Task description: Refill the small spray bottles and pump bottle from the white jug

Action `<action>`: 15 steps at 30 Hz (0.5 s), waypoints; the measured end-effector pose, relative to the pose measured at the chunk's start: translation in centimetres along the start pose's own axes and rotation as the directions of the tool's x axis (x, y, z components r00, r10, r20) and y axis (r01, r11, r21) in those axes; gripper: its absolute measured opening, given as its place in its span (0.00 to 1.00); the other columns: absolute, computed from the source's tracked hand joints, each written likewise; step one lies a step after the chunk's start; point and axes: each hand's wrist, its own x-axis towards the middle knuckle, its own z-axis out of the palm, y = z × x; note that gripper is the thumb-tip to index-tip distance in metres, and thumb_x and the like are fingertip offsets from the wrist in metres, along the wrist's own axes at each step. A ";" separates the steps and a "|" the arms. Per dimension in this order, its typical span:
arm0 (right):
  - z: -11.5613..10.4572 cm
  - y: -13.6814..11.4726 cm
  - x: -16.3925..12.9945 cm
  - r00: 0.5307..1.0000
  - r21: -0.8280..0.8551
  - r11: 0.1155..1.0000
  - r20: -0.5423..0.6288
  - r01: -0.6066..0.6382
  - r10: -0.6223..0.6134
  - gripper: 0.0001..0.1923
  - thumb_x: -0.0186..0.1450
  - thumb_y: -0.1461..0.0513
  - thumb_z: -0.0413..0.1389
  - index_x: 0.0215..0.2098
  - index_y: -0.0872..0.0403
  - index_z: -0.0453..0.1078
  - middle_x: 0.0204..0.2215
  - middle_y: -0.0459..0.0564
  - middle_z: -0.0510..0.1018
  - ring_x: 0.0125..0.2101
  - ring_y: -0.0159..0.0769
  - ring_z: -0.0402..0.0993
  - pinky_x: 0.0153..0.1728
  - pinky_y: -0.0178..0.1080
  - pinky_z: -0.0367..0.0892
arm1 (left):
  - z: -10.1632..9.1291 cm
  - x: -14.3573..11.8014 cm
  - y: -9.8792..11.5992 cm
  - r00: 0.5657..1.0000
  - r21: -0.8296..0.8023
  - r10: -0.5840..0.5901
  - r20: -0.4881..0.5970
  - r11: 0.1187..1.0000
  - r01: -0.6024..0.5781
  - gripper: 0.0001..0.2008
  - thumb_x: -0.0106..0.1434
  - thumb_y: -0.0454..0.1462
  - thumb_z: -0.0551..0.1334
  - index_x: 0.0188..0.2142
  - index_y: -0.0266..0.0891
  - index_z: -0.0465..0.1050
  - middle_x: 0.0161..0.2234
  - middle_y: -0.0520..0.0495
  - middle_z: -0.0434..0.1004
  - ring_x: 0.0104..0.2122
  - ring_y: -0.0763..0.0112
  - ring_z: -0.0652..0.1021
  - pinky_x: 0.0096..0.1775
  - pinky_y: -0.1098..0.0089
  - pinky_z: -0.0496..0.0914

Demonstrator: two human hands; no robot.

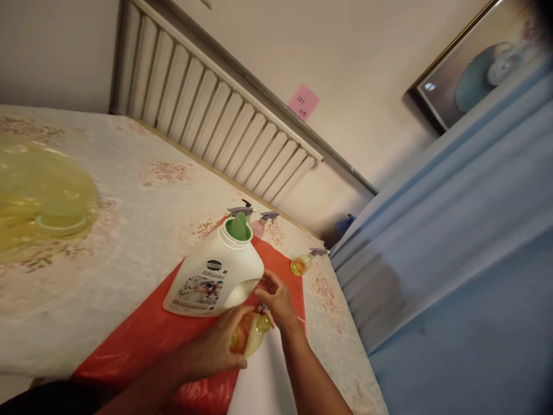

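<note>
My left hand (pixel 218 346) is wrapped round a small clear bottle (pixel 254 337) with an orange and yellow label, its open neck tilted up to the right. Just above that neck, my right hand (pixel 276 297) has its fingers curled together. A small greyish bit shows beneath them, but I cannot make out what it is. Behind both hands stands a large white jug (pixel 216 271) with a printed flower label, a side handle and an uncapped green spout (pixel 238 227). The right fingertips are close to the jug's handle side; whether they touch it is unclear.
Red sheeting (pixel 142 328) lies under the jug on a floral tablecloth (pixel 129 155). A yellow spray bottle (pixel 301 264) and a pink spray bottle (pixel 258 228) stand beyond. A translucent yellow container (pixel 43 178) sits left. A radiator (pixel 207 98) and blue curtain (pixel 453 248) border the table.
</note>
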 end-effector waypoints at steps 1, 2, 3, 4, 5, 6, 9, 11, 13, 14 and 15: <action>0.5 -0.1 0.4 1.000 0.034 0.999 0.030 -0.007 0.006 0.22 0.51 0.60 0.64 0.45 0.52 0.73 0.43 0.51 0.81 0.44 0.44 0.78 0.48 0.45 0.71 | 0.0 0.1 -0.1 1.000 -0.010 -0.003 -0.012 1.000 0.003 0.45 0.45 0.34 0.68 0.62 0.52 0.54 0.63 0.48 0.62 0.62 0.47 0.63 0.61 0.56 0.61; 0.8 0.0 0.8 0.998 0.062 0.998 0.055 -0.018 0.014 0.21 0.51 0.59 0.65 0.43 0.52 0.73 0.42 0.50 0.82 0.42 0.44 0.78 0.46 0.45 0.72 | 0.1 0.2 -0.1 1.000 -0.020 -0.003 -0.020 1.000 0.003 0.44 0.45 0.34 0.68 0.61 0.52 0.56 0.63 0.49 0.63 0.61 0.47 0.64 0.61 0.56 0.61; 1.2 0.1 1.3 0.997 0.085 0.996 0.078 -0.031 0.025 0.20 0.50 0.59 0.65 0.42 0.53 0.74 0.40 0.50 0.82 0.40 0.44 0.79 0.45 0.44 0.72 | 0.1 0.2 0.0 1.000 -0.026 -0.002 -0.027 1.000 0.001 0.42 0.45 0.33 0.68 0.60 0.51 0.59 0.62 0.49 0.64 0.61 0.47 0.65 0.61 0.56 0.61; 1.5 0.2 1.7 0.994 0.104 0.993 0.100 -0.047 0.037 0.20 0.50 0.59 0.65 0.41 0.53 0.74 0.38 0.49 0.83 0.38 0.43 0.79 0.43 0.44 0.73 | 0.1 0.3 0.1 1.000 -0.022 0.003 -0.027 1.000 -0.003 0.40 0.46 0.33 0.67 0.59 0.50 0.61 0.61 0.49 0.66 0.60 0.47 0.65 0.61 0.56 0.61; 1.8 0.3 2.2 0.991 0.119 0.991 0.122 -0.063 0.048 0.20 0.49 0.59 0.66 0.40 0.53 0.75 0.36 0.49 0.83 0.36 0.43 0.79 0.42 0.44 0.73 | 0.1 0.3 0.3 1.000 -0.017 0.010 -0.028 1.000 -0.011 0.38 0.46 0.33 0.67 0.58 0.50 0.62 0.60 0.48 0.67 0.60 0.48 0.66 0.60 0.56 0.61; 2.0 0.4 2.7 0.988 0.131 0.988 0.142 -0.078 0.059 0.20 0.47 0.59 0.67 0.39 0.54 0.75 0.34 0.48 0.83 0.35 0.43 0.79 0.42 0.44 0.73 | 0.1 0.4 0.4 0.999 -0.011 0.020 -0.029 1.000 -0.020 0.37 0.46 0.33 0.67 0.57 0.49 0.63 0.59 0.48 0.68 0.59 0.49 0.66 0.60 0.57 0.61; 2.6 0.1 4.1 0.977 0.159 0.981 0.198 -0.113 0.081 0.21 0.44 0.60 0.68 0.38 0.53 0.76 0.33 0.47 0.83 0.35 0.43 0.78 0.43 0.44 0.72 | 0.2 0.5 0.8 0.998 -0.016 0.053 -0.043 0.998 -0.054 0.34 0.46 0.32 0.66 0.54 0.50 0.66 0.56 0.50 0.70 0.57 0.51 0.68 0.59 0.58 0.63; 3.0 -0.8 4.8 0.968 0.174 0.976 0.236 -0.131 0.088 0.22 0.43 0.60 0.69 0.38 0.53 0.77 0.32 0.46 0.83 0.35 0.43 0.78 0.42 0.43 0.72 | 0.2 0.5 0.9 0.997 -0.044 0.065 -0.044 0.997 -0.067 0.34 0.46 0.31 0.67 0.53 0.50 0.66 0.54 0.50 0.70 0.56 0.52 0.69 0.58 0.58 0.63; 3.6 -2.1 5.3 0.957 0.180 0.972 0.272 -0.149 0.096 0.21 0.42 0.60 0.70 0.36 0.52 0.78 0.31 0.45 0.83 0.34 0.41 0.77 0.41 0.42 0.72 | 0.2 0.6 1.2 0.997 -0.085 0.068 -0.044 0.994 -0.072 0.33 0.46 0.31 0.66 0.53 0.50 0.67 0.54 0.51 0.70 0.56 0.52 0.69 0.58 0.59 0.63; 3.9 -2.8 5.5 0.952 0.179 0.971 0.288 -0.158 0.101 0.20 0.42 0.60 0.70 0.35 0.52 0.78 0.30 0.44 0.82 0.33 0.40 0.76 0.40 0.41 0.72 | 0.1 0.6 1.3 0.996 -0.106 0.070 -0.046 0.992 -0.075 0.33 0.46 0.31 0.66 0.53 0.50 0.67 0.54 0.50 0.71 0.56 0.52 0.69 0.58 0.59 0.63; 4.3 -3.6 5.7 0.946 0.174 0.970 0.305 -0.167 0.109 0.19 0.42 0.60 0.70 0.33 0.52 0.78 0.30 0.43 0.82 0.31 0.38 0.76 0.38 0.39 0.72 | 0.1 0.7 1.4 0.996 -0.123 0.072 -0.047 0.989 -0.078 0.33 0.46 0.30 0.66 0.53 0.50 0.67 0.54 0.50 0.71 0.55 0.52 0.69 0.58 0.59 0.63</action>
